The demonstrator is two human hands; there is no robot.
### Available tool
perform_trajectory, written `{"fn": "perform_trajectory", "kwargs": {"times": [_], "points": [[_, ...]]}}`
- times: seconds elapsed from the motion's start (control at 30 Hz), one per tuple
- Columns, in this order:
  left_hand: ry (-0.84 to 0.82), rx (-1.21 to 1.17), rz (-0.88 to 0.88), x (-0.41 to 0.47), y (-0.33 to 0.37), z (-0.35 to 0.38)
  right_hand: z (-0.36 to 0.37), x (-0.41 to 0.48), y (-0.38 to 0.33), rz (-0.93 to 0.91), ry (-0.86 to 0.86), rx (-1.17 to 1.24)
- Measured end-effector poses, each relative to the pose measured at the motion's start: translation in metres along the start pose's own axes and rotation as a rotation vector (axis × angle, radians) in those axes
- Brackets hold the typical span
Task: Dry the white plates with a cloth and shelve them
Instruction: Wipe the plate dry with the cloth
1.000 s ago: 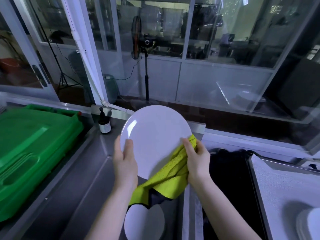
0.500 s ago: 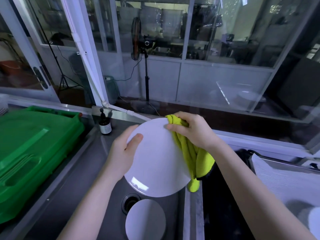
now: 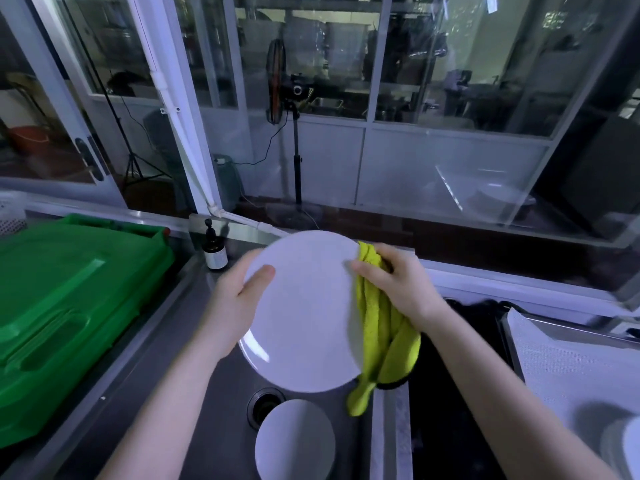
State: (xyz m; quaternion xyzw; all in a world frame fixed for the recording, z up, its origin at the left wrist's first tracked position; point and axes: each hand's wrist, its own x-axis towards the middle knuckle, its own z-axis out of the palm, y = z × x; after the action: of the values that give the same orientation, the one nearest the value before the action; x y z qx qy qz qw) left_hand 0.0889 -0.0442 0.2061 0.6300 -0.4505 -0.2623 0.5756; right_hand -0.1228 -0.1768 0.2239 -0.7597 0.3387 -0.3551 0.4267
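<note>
- Nearest you, at the bottom centre of the frame, a second plate (image 3: pixel 294 441) lies flat in the steel sink (image 3: pixel 194 393). It sits just beside the drain (image 3: pixel 265 405) and covers the drain's near edge.
- At the lower right edge, a stack of plates (image 3: pixel 627 452) sits on a white ribbed mat (image 3: pixel 561 362). It is too blurred to count.
- Your left hand (image 3: pixel 239 303) grips the white plate (image 3: pixel 304 317) at its left rim. The thumb is pressed across the face and the other fingers are hidden behind it.
- The white plate is up in the air over the sink, in the centre of the frame. It is tilted with its face toward you, and its lower rim hangs above the drain.
- Your right hand (image 3: pixel 398 285) is curled round a yellow-green cloth (image 3: pixel 377 327) and bunches it against the plate's right rim. The loose end of the cloth hangs down past the plate's lower right edge.
- Right of the sink's divider, below your right forearm, lies a dark basin (image 3: pixel 450 393) — you cannot tell what is in it.
- On the left of the frame, a green plastic bin (image 3: pixel 69 306) rests on the counter beside the sink.
- Just beyond your left hand, a dark pump bottle (image 3: pixel 214 252) with a pale label stands upright at the sink's back corner.
- Farthest off, in the upper centre, a pedestal fan (image 3: pixel 277 84) stands behind the glass panes (image 3: pixel 450 64).
</note>
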Motion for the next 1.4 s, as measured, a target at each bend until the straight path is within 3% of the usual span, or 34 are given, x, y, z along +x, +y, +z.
{"fn": "perform_trajectory", "kwargs": {"times": [0.13, 0.23, 0.33, 0.5, 0.6, 0.73, 0.93, 1.0, 1.07, 1.2, 1.33, 1.4], "points": [[-0.230, 0.283, 0.063, 0.010, 0.016, 0.003, -0.001, 0.020, -0.023, -0.143, -0.258, -0.261], [-0.223, 0.274, 0.054, 0.016, 0.021, 0.007, 0.002, 0.024, -0.020, -0.187, -0.207, -0.301], [-0.070, 0.095, -0.039, 0.017, 0.018, 0.002, 0.000, 0.021, -0.005, -0.169, -0.071, -0.245], [0.299, -0.232, -0.105, -0.017, -0.008, 0.033, 0.011, 0.005, 0.020, 0.132, 0.372, 0.291], [0.425, -0.336, -0.084, -0.022, -0.011, 0.054, 0.032, -0.009, 0.030, 0.267, 0.456, 0.459], [0.388, -0.230, -0.038, -0.010, -0.013, 0.039, 0.029, -0.012, 0.030, 0.262, 0.366, 0.378], [0.058, 0.185, 0.095, 0.003, -0.003, 0.010, -0.002, 0.019, -0.012, -0.146, -0.025, -0.216], [0.006, 0.263, 0.120, 0.005, -0.003, 0.011, 0.000, 0.024, -0.024, -0.227, -0.135, -0.321], [0.033, 0.231, 0.155, 0.004, 0.000, 0.014, 0.002, 0.026, -0.029, -0.260, -0.134, -0.319], [0.196, 0.007, 0.097, -0.001, 0.006, 0.018, -0.001, 0.016, -0.013, -0.133, 0.091, -0.130], [0.454, -0.289, -0.009, -0.004, 0.003, 0.027, 0.031, -0.025, 0.020, 0.181, 0.260, 0.372], [0.469, -0.309, -0.053, -0.004, 0.001, 0.031, 0.045, -0.037, 0.030, 0.301, 0.307, 0.519]]}}
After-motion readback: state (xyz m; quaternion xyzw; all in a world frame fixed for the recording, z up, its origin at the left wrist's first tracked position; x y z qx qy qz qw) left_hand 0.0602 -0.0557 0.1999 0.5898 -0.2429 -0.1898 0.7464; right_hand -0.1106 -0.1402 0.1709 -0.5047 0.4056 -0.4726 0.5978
